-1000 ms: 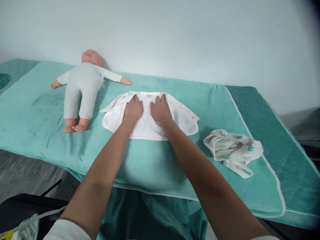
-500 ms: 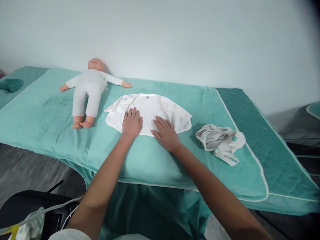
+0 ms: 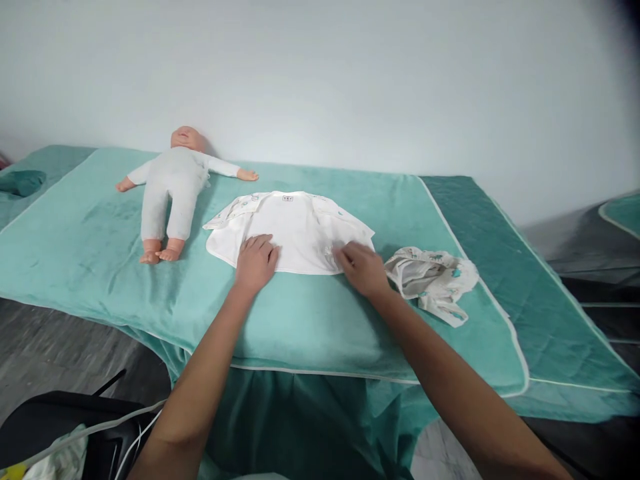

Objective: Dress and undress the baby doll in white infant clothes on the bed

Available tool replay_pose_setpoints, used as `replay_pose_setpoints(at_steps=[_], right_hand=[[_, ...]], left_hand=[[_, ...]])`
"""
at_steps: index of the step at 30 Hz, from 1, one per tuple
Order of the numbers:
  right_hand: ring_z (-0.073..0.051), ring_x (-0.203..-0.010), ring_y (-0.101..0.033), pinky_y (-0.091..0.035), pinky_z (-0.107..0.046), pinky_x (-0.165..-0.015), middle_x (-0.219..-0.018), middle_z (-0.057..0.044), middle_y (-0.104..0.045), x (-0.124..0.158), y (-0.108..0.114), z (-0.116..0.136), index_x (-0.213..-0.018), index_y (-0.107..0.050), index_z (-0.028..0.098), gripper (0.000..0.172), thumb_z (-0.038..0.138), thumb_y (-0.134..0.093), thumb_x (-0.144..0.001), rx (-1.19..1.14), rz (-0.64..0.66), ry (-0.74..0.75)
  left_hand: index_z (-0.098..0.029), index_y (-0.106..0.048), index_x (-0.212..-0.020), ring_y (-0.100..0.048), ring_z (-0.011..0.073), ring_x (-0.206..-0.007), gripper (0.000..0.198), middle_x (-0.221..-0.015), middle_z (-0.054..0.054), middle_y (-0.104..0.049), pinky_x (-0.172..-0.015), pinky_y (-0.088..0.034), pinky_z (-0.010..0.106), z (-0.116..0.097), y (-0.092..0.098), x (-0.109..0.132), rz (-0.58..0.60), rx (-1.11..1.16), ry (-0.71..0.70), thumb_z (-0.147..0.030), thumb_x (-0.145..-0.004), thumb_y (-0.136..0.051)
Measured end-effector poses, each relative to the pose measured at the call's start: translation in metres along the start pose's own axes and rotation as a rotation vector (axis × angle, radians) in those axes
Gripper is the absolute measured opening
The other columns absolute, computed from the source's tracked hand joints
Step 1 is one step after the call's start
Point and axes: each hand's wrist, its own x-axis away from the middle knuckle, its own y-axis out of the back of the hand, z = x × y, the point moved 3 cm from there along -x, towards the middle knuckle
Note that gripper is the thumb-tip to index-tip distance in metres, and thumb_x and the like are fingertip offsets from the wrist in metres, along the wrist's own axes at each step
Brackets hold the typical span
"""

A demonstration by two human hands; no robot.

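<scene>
A small white garment [image 3: 295, 230] lies spread open on the green padded cover [image 3: 310, 327], its patterned sleeves folded at both sides. My left hand [image 3: 257, 263] rests on its lower left part with the fingers somewhat apart, holding nothing. Over the lower right edge is my right hand [image 3: 363, 267], its fingers curled together and a little blurred; whether they pinch the cloth is hidden. Just right of that hand sits a crumpled patterned cloth piece [image 3: 433, 277]. To the left lies a baby doll [image 3: 175, 180] on its back, dressed in white, arms spread.
A pale wall [image 3: 320, 80] stands behind the bed. At the lower left is a black chair [image 3: 60, 407] with a crumpled cloth [image 3: 63, 457] and a white cable [image 3: 100, 425]. Another green surface [image 3: 625, 215] shows at the far right.
My right hand has moved right across the garment, and its spread fingers have curled in. The left hand still rests on the cloth. The whole view has shifted slightly.
</scene>
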Motion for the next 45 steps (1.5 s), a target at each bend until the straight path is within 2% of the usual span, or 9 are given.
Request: replay_pose_setpoints(at_steps=[3,6,11,16,20,26,32,36,45], right_hand=[[-0.026,-0.087,-0.063,-0.043,-0.036,-0.074,-0.096,-0.012,-0.071,-0.018,0.011,-0.045,-0.093,-0.064,0.020,0.030,0.044,-0.048,-0.101,0.026,-0.235,-0.429],[-0.030,-0.092,-0.065,-0.044,-0.039,-0.077,-0.101,-0.013,-0.074,-0.024,0.009,-0.072,-0.107,-0.067,0.020,0.036,0.051,-0.054,-0.095,0.058,-0.146,-0.685],[-0.029,-0.094,-0.066,-0.048,-0.040,-0.085,-0.100,-0.007,-0.075,-0.033,-0.002,-0.084,-0.109,-0.068,0.024,0.033,0.047,-0.064,-0.087,-0.080,-0.117,-0.686],[-0.021,-0.083,-0.064,-0.052,-0.037,-0.084,-0.088,-0.005,-0.068,-0.054,-0.008,-0.113,-0.097,-0.062,0.020,0.018,0.029,-0.058,-0.082,-0.379,-0.496,-0.636],[-0.021,-0.086,-0.062,-0.053,-0.040,-0.086,-0.092,-0.005,-0.061,-0.068,-0.012,-0.138,-0.099,-0.055,0.021,0.015,0.026,-0.048,-0.087,-0.414,-0.738,-0.632],[-0.024,-0.089,-0.061,-0.053,-0.046,-0.091,-0.097,-0.008,-0.060,-0.082,-0.020,-0.160,-0.099,-0.053,0.024,0.014,0.023,-0.047,-0.086,-0.350,-0.745,-0.644],[-0.030,-0.108,-0.061,-0.049,-0.054,-0.102,-0.112,-0.013,-0.062,-0.079,-0.024,-0.148,-0.105,-0.056,0.022,0.031,0.019,-0.052,-0.075,-0.200,-0.702,-0.485],[-0.031,-0.121,-0.059,-0.047,-0.054,-0.110,-0.118,-0.014,-0.066,-0.077,-0.026,-0.122,-0.104,-0.060,0.023,0.024,0.020,-0.051,-0.082,-0.185,-0.591,-0.241],[-0.030,-0.116,-0.063,-0.049,-0.050,-0.108,-0.117,-0.012,-0.070,-0.068,-0.020,-0.071,-0.111,-0.063,0.024,0.021,0.032,-0.058,-0.092,-0.195,-0.359,-0.043]], left_hand=[[-0.021,-0.078,-0.086,-0.063,0.0258,-0.127,0.040,-0.136,0.004,-0.073,-0.112,-0.049,0.047,0.002,-0.001,0.000,-0.018,0.033,-0.004,-0.035,-0.106,-0.046],[-0.021,-0.078,-0.077,-0.065,0.0267,-0.123,0.041,-0.131,0.003,-0.075,-0.105,-0.051,0.049,0.004,-0.003,0.000,-0.045,0.071,-0.023,-0.035,-0.104,-0.050],[-0.019,-0.074,-0.081,-0.068,0.0233,-0.107,0.039,-0.119,0.005,-0.078,-0.089,-0.050,0.043,-0.012,-0.003,0.006,-0.051,0.038,-0.221,-0.034,-0.106,-0.049],[-0.019,-0.070,-0.113,-0.062,0.0238,-0.106,0.032,-0.116,0.008,-0.073,-0.088,-0.045,0.041,-0.052,-0.013,0.014,0.091,0.003,-0.495,-0.046,-0.103,-0.055],[-0.020,-0.065,-0.124,-0.059,0.0255,-0.109,0.032,-0.120,0.009,-0.069,-0.087,-0.042,0.042,-0.083,-0.030,0.007,0.127,-0.033,-0.488,-0.041,-0.102,-0.058],[-0.019,-0.068,-0.106,-0.060,0.0236,-0.100,0.022,-0.108,0.008,-0.069,-0.076,-0.039,0.039,-0.103,-0.044,-0.001,0.112,-0.101,-0.497,-0.023,-0.105,-0.046],[-0.020,-0.068,-0.104,-0.061,0.0205,-0.091,0.036,-0.098,0.006,-0.068,-0.074,-0.040,0.037,-0.103,-0.042,0.002,0.105,-0.011,-0.545,-0.034,-0.110,-0.036],[-0.019,-0.070,-0.094,-0.062,0.0201,-0.089,0.045,-0.092,0.006,-0.068,-0.074,-0.041,0.037,-0.103,-0.043,0.001,0.113,0.013,-0.520,-0.039,-0.110,-0.032],[-0.018,-0.073,-0.091,-0.065,0.0195,-0.085,0.049,-0.088,0.006,-0.070,-0.075,-0.045,0.037,-0.102,-0.042,-0.001,0.124,0.062,-0.477,-0.037,-0.110,-0.032]])
